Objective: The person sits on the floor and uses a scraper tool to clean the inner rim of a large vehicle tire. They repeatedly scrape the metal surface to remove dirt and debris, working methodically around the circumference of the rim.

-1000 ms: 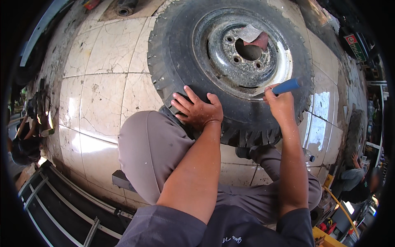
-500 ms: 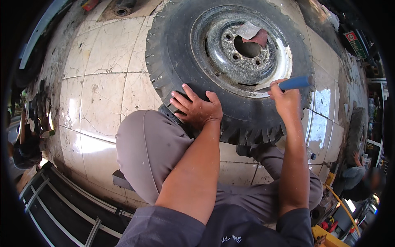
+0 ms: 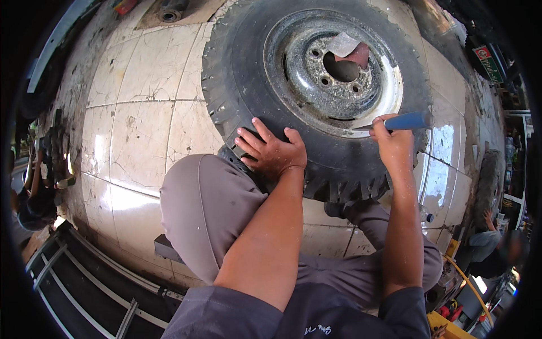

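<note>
A big black tyre [image 3: 237,73] lies flat in front of me, its metal wheel rim [image 3: 307,82] facing up, worn and partly bare. My left hand [image 3: 276,153] rests with spread fingers on the near left of the tyre, holding nothing. In my right hand [image 3: 393,146] is a scraper with a blue handle [image 3: 409,120]. Its thin metal blade reaches the rim's near right edge, beside a pale, brighter band. Two pieces of sandpaper, one grey [image 3: 342,44] and one reddish [image 3: 357,55], lie on the wheel's hub area, partly over the centre hole.
Cracked cream floor tiles [image 3: 138,127] surround the tyre. A dark metal-framed rack [image 3: 84,277] stands at the lower left. On the right are another tyre [image 3: 486,183], a yellow hose [image 3: 471,279] and a seated person [image 3: 491,243]. A metal part [image 3: 170,13] lies at the far left.
My right hand and the scraper have shifted slightly nearer to me and to the right along the rim edge. My left hand stays in place on the tyre.
</note>
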Motion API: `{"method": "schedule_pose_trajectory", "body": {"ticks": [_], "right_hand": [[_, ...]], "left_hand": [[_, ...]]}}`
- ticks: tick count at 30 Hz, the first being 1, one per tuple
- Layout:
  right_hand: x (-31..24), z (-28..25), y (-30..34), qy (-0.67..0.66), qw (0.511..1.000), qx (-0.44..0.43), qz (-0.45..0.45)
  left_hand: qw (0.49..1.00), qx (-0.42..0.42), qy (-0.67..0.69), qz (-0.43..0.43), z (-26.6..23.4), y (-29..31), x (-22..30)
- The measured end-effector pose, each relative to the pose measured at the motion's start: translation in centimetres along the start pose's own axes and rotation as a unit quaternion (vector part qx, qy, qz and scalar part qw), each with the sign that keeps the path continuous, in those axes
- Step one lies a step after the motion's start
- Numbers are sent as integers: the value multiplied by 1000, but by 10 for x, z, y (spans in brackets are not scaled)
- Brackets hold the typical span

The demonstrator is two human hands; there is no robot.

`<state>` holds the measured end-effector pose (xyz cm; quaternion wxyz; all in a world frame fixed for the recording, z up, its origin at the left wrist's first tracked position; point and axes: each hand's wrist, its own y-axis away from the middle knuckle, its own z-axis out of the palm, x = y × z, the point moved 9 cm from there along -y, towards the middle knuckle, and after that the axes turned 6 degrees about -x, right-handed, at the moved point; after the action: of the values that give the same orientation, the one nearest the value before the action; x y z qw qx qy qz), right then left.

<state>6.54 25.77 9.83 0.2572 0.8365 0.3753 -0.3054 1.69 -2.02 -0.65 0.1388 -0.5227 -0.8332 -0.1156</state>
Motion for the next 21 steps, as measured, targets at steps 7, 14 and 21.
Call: {"method": "schedule_pose_trajectory", "body": {"ticks": [7,14,21], "right_hand": [[9,6,-2,-42,999,2,-2],[17,7,-11,-92,996,-10,16],[9,13,-9,-26,999,-24,-18]], "left_hand": [[1000,-4,-3,-4,-1,-2,0],[1000,0,-6,1,1,0,-1],[1000,-14,-15,-1,1,1,-2]]}}
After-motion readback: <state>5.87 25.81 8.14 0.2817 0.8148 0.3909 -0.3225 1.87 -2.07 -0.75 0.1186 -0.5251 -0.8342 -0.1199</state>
